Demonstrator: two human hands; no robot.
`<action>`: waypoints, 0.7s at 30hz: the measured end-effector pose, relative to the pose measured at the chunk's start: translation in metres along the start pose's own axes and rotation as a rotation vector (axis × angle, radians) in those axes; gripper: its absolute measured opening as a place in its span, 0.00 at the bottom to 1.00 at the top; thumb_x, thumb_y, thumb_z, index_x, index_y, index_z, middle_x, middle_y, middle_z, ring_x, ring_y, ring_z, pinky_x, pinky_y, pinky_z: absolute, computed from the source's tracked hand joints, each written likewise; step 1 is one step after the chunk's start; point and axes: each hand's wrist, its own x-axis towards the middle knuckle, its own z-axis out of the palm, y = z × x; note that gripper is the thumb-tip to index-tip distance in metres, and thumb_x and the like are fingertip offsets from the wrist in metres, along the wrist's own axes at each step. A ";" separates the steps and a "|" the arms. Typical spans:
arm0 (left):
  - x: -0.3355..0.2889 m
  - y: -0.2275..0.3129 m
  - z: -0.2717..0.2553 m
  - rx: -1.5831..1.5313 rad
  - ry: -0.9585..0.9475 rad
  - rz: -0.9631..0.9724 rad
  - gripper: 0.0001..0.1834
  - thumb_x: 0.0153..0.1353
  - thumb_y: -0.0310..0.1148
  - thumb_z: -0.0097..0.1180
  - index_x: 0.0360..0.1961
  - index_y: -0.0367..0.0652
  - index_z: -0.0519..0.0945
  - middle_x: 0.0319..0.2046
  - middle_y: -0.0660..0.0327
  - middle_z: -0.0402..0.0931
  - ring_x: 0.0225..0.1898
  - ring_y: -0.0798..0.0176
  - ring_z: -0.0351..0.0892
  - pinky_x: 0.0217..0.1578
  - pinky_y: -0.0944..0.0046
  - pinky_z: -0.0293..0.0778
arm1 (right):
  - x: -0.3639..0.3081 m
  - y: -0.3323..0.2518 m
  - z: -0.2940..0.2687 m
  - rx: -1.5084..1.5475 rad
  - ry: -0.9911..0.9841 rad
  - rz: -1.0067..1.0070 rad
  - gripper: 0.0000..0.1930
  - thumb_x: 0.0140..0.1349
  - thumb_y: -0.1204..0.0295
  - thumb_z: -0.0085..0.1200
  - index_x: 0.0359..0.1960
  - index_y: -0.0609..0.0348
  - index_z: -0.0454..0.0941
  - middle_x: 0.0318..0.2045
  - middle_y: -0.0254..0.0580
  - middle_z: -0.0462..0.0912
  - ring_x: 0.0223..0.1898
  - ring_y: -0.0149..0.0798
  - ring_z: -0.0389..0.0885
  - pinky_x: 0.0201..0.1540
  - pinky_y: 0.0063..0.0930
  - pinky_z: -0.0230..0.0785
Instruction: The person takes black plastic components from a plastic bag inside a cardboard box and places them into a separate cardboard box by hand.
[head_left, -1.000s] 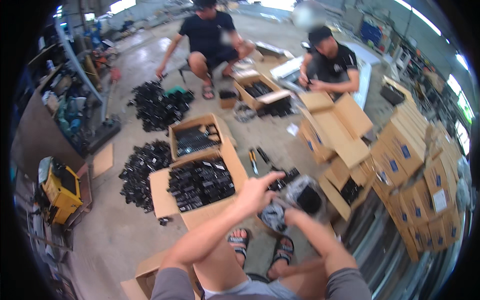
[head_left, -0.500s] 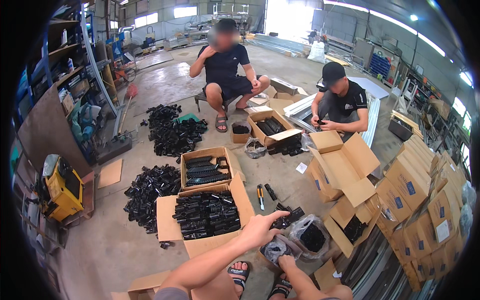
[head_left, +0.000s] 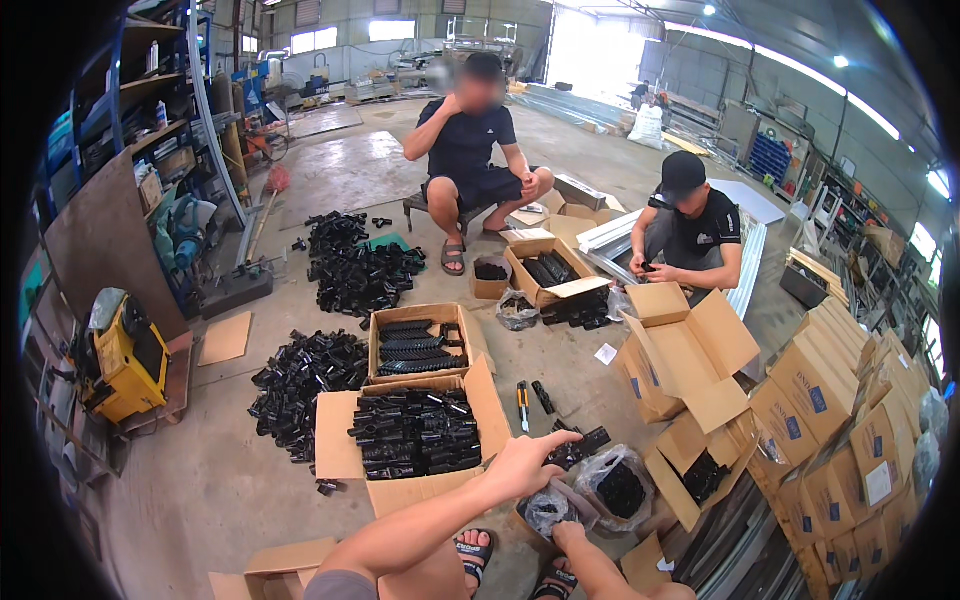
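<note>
My left hand (head_left: 524,464) is open above the near edge of a small bag-lined box (head_left: 548,508), its index finger stretched to the right and thumb apart. Beyond that finger lie black plastic fittings (head_left: 580,446). My right hand (head_left: 569,537) is curled at the near right rim of the same box; its fingertips are hidden, so what it grips does not show. Just right stands a clear plastic bag (head_left: 620,488) of small black parts. Left of my hands, an open carton (head_left: 338,438) is packed with black fittings.
A yellow-handled utility knife (head_left: 523,406) lies on the floor. Loose black fittings (head_left: 310,392) are heaped at left. Another carton (head_left: 420,345) of stacked parts stands behind. Two people sit or squat ahead, one (head_left: 697,240) handling a black part. Stacked cartons (head_left: 800,400) line the right.
The view has shifted slightly, moving the background right and down. My hands keep nearly the same pose at the small box. The seated person's raised hand has moved up beside the head.
</note>
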 end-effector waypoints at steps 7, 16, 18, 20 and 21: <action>0.006 0.003 0.006 -0.015 0.004 0.060 0.33 0.54 0.30 0.66 0.63 0.59 0.72 0.30 0.45 0.83 0.35 0.39 0.84 0.39 0.46 0.78 | -0.003 0.015 -0.002 -0.027 -0.029 0.042 0.15 0.66 0.69 0.48 0.47 0.49 0.88 0.50 0.43 0.86 0.53 0.45 0.85 0.52 0.41 0.78; 0.003 0.003 -0.001 -0.007 -0.055 -0.043 0.34 0.55 0.30 0.65 0.64 0.64 0.73 0.36 0.50 0.85 0.40 0.45 0.85 0.43 0.51 0.79 | -0.030 0.015 -0.037 0.120 0.168 0.057 0.10 0.60 0.71 0.55 0.38 0.56 0.88 0.44 0.53 0.87 0.45 0.51 0.87 0.46 0.45 0.80; 0.001 0.002 -0.002 -0.031 -0.018 -0.032 0.34 0.55 0.29 0.65 0.64 0.63 0.73 0.36 0.50 0.85 0.41 0.45 0.85 0.43 0.51 0.79 | -0.031 0.018 -0.046 0.210 0.138 0.144 0.11 0.56 0.68 0.62 0.38 0.59 0.87 0.41 0.54 0.87 0.42 0.49 0.88 0.45 0.41 0.80; 0.000 0.005 -0.005 -0.031 -0.042 -0.059 0.34 0.54 0.29 0.66 0.63 0.62 0.74 0.37 0.49 0.85 0.41 0.45 0.85 0.44 0.51 0.79 | -0.035 0.029 -0.054 0.799 0.274 0.160 0.11 0.57 0.67 0.66 0.37 0.62 0.86 0.34 0.48 0.88 0.34 0.42 0.87 0.39 0.35 0.79; 0.001 0.004 -0.004 -0.029 -0.053 -0.059 0.34 0.54 0.29 0.67 0.63 0.62 0.74 0.38 0.48 0.85 0.42 0.45 0.85 0.45 0.52 0.79 | -0.034 0.032 -0.058 1.339 0.149 0.235 0.08 0.61 0.68 0.64 0.36 0.61 0.86 0.29 0.42 0.85 0.29 0.35 0.83 0.32 0.29 0.76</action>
